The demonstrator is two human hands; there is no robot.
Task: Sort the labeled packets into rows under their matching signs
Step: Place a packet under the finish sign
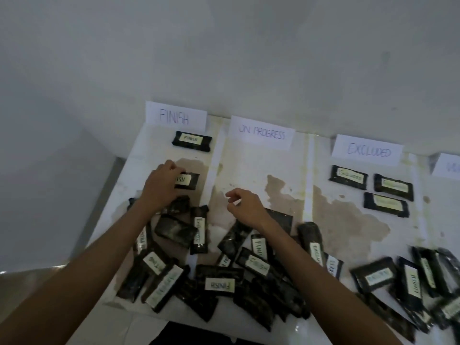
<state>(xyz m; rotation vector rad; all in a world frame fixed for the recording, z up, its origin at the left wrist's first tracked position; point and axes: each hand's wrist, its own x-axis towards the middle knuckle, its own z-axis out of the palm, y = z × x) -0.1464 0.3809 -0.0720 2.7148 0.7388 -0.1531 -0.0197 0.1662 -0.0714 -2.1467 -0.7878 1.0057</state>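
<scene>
White paper signs stand along the wall: FINISH, ON PROGRESS, EXCLUDED, and a fourth sign cut off at the right. One black packet labelled FINISH lies under the FINISH sign. My left hand grips a second FINISH packet just below it, resting on the table. Three EXCLUDED packets lie under their sign. My right hand hovers over the ON PROGRESS column, fingers curled, holding nothing. A loose pile of packets covers the near part of the table.
The white, stained table is split into columns by pale strips. It meets the wall at the back, and its left edge drops to the floor. More unsorted packets lie at the near right.
</scene>
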